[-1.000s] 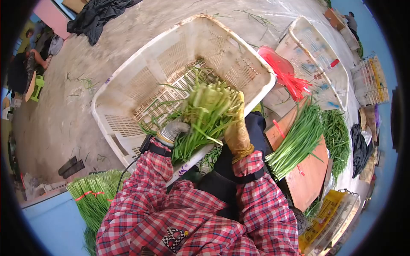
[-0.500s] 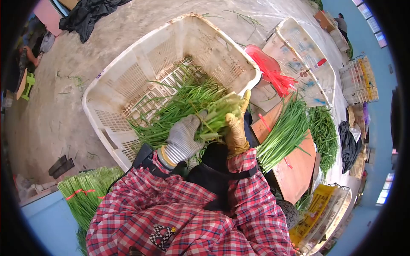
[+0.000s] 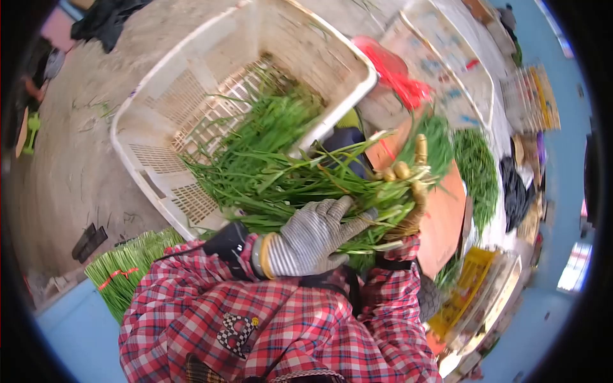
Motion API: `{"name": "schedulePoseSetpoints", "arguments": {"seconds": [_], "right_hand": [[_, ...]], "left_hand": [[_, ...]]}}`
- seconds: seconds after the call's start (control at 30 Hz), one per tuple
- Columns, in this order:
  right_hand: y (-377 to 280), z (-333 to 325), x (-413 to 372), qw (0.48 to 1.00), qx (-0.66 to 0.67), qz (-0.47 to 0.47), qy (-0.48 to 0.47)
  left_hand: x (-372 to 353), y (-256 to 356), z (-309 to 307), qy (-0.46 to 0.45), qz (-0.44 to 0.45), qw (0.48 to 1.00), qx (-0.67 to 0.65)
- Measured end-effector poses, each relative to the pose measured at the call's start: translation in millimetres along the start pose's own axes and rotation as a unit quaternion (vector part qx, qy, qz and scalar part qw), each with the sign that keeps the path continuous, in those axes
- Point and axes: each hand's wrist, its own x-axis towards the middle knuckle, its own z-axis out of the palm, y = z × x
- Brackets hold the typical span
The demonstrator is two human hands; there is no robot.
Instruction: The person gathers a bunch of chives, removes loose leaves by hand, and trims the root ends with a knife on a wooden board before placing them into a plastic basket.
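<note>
My left hand (image 3: 314,231), in a grey striped glove, closes over the leafy middle of a loose bunch of garlic chives (image 3: 300,191). My right hand (image 3: 414,191), in a yellow glove, grips the bunch's pale stem end, partly covered by stalks, with one finger pointing up. The bunch stretches sideways across my lap, leaf tips trailing over the near rim of a white plastic basket (image 3: 150,76). More chives (image 3: 271,121) lie inside the basket. Right of my right hand, a tidy bundle of chives (image 3: 431,137) rests on a reddish board (image 3: 444,210).
Red ties (image 3: 408,86) lie in a red container beyond the board. Another white crate (image 3: 447,57) stands behind it. Loose greens (image 3: 476,179) lie to the right, near a yellow crate (image 3: 469,281). At lower left sits a bundle of chives with a red tie (image 3: 121,274).
Both hands have moved right and toward me, drawing the bunch out of the basket and across its near rim. My right hand is now over the board's edge. The view has shifted slightly.
</note>
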Motion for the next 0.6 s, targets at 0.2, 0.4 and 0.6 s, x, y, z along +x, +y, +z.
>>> {"name": "schedulePoseSetpoints", "arguments": {"seconds": [0.2,0.4,0.6], "right_hand": [[-104,-54,-104,0.986,0.024,-0.163,-0.004],[-154,-107,-240,0.949,0.029,-0.294,0.115],[-154,-110,-290,0.925,-0.017,-0.325,0.197]], "left_hand": [[46,-16,-37,-0.118,0.048,0.842,-0.524],[164,-14,58,-0.201,0.064,0.852,-0.48],[135,100,181,-0.456,0.01,0.696,-0.555]]}}
